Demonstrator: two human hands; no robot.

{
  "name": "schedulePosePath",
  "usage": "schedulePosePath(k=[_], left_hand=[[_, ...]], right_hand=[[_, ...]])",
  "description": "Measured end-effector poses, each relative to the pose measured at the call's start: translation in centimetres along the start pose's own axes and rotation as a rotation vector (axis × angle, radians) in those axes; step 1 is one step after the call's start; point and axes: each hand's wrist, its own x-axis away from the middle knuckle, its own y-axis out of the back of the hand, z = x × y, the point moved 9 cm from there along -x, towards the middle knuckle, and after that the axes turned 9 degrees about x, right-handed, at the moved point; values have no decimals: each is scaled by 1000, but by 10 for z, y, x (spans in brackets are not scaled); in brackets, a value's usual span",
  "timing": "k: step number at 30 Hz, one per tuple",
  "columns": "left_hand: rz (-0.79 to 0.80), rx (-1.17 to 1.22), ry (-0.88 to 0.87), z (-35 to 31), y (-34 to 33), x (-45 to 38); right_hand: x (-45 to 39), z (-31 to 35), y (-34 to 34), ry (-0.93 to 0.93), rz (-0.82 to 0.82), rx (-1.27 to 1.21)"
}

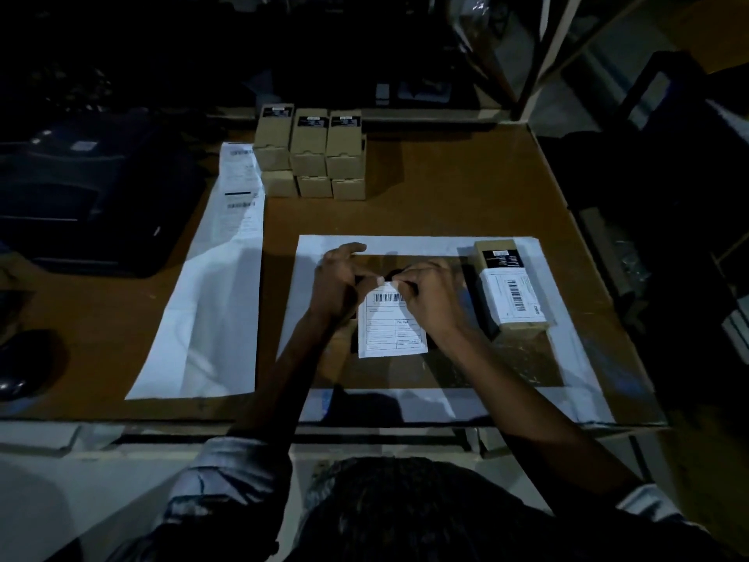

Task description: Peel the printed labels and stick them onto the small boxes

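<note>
Head view, looking down on a brown table [466, 188]: the printed label [391, 328] lies between both hands near the table's centre, its barcode end up against the fingers and its lower end pointing toward the person. The left hand [338, 277] pinches the label's top-left corner, remaining fingers curled and raised. The right hand [427, 296] pinches the top edge just beside it, fingers curled over the barcode. Both hands sit above a white sheet [575, 358] with a dark middle area. To the right of the right hand, close but apart from it, a labelled box [512, 294] lies on that sheet. A stack of small boxes [310, 152] stands at the far edge, well apart from the hands. A strip of printed labels [239, 184] lies left of the stack.
</note>
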Motion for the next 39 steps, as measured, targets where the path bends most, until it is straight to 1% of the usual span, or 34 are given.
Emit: schedulePosePath(k=[4,8,11,14,17,19,22,25,27,30,32,33,36,39], left_hand=[[50,-47,-56,7,-4,1],[60,1,-118,12,3,3],[51,102,-180,3,7,7],[-3,109,-220,-4,11,9],[7,88,-257,-2,11,10],[30,99,-224,4,10,8],[63,121,-85,15,7,7],[32,82,-24,25,4,7],[10,11,-3,29,2,5],[1,-14,25,36,0,2],[-14,-3,48,41,0,2],[-15,-20,67,44,-1,2],[-1,-80,133,51,-3,2],[-1,-73,141,50,-2,4]], right_hand=[[2,-14,5,-29,13,95],[0,-26,8,-103,57,129],[-4,-18,7,-87,81,147],[-8,0,-1,-70,137,106],[-10,26,-8,-41,146,64],[-12,25,-10,-52,180,89],[-11,-3,-7,-125,241,87],[-10,-23,4,-173,211,154],[-11,-12,0,-173,235,208],[-9,31,-17,-147,282,145],[-4,52,-18,-111,270,223],[-2,52,-14,-119,266,259],[5,21,3,-196,269,315],[6,-6,18,-269,248,358]])
